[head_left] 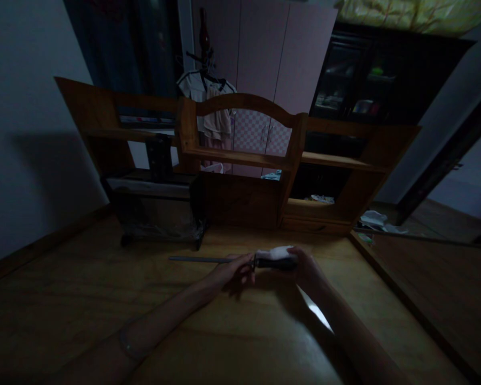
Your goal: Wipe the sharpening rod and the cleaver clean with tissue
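A honing steel lies level across the view, its thin grey rod (196, 260) pointing left and its black handle (276, 263) to the right. My left hand (240, 266) is closed around the rod beside the guard, with some fingers curled below it. My right hand (304, 264) grips a white cloth or tissue (274, 252) against the top of the handle, near its end. How the right fingers wrap under the handle is hidden in the dim light. Both hands are raised over the wooden surface (176, 315).
A dark rack-like stand (156, 206) partly wrapped in clear plastic stands at the left. Behind is a wooden shelf unit (244, 200) with a small drawer (316, 225). A bright white patch (318, 313) shows beside my right forearm. A raised wooden edge (401, 299) borders the right.
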### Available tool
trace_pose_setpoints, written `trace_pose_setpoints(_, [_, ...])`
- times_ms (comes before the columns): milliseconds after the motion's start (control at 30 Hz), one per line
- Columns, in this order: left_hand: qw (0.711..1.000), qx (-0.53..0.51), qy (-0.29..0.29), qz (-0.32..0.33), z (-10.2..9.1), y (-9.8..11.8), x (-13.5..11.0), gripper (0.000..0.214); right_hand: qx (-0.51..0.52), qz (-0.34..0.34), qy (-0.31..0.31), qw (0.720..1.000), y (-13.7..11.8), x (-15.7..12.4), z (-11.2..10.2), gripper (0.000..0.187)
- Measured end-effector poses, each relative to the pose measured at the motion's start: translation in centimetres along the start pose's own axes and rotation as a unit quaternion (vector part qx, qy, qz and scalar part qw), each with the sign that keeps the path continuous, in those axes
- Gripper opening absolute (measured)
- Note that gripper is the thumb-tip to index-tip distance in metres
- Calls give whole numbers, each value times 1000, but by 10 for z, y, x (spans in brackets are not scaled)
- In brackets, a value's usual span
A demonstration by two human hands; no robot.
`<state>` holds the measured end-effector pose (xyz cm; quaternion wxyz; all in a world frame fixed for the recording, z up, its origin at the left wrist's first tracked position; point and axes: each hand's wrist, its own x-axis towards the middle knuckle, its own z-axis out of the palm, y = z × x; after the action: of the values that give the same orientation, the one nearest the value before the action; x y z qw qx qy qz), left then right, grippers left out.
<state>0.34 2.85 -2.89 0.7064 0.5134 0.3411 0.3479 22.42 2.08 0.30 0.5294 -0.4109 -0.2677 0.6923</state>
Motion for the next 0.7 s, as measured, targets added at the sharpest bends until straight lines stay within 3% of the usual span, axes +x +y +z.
trace_pose_setpoints(267, [999, -2, 29, 24, 2, 4, -3, 42, -12, -33, 91, 995, -8, 8, -9, 12])
trace_pose_setpoints(467, [998, -12, 68, 3, -2, 3, -3, 40, -66, -87, 94, 990, -9, 7, -16, 18])
trace_pose_setpoints(567, [996, -34, 85, -6, -3, 3, -1, 37, -133, -147, 97, 975, -8, 6, -19, 23])
trace_pose_setpoints(700, [994, -55, 90, -8, -5, 2, 0, 38, -175, -175, 104, 963, -8, 6, -22, 25])
